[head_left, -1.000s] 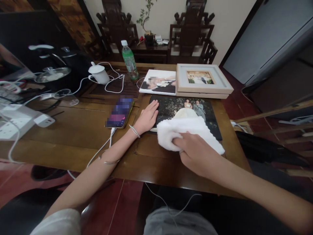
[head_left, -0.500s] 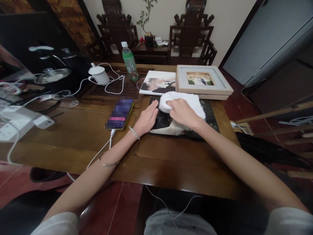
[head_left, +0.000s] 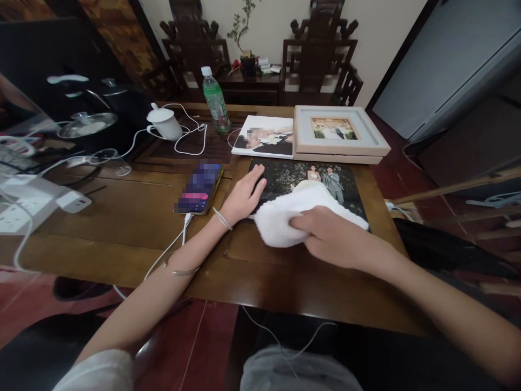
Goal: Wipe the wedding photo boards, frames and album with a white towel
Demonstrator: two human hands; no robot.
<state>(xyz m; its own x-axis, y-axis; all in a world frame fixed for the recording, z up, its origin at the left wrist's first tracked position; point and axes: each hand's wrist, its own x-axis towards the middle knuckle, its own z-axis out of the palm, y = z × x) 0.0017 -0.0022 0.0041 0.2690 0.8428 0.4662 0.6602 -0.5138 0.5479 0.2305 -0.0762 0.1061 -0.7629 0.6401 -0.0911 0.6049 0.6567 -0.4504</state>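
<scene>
A wedding photo print lies flat on the wooden table, showing two people in formal dress against dark foliage. My right hand is closed on a white fluffy cloth, which rests over the photo's near edge and hides its lower part. At the photo's left edge, my left hand lies with its fingers stretched out and its thumb a little apart, touching the edge.
Behind the photo are a white album and a stacked pale frame. A charging phone lies left of my left hand. Farther back stand a green-labelled bottle and a lidded white cup. A power strip sits far left.
My right hand has drawn the white cloth from the photo's upper part toward its near edge, uncovering the two figures. My left hand has stayed at the left edge.
</scene>
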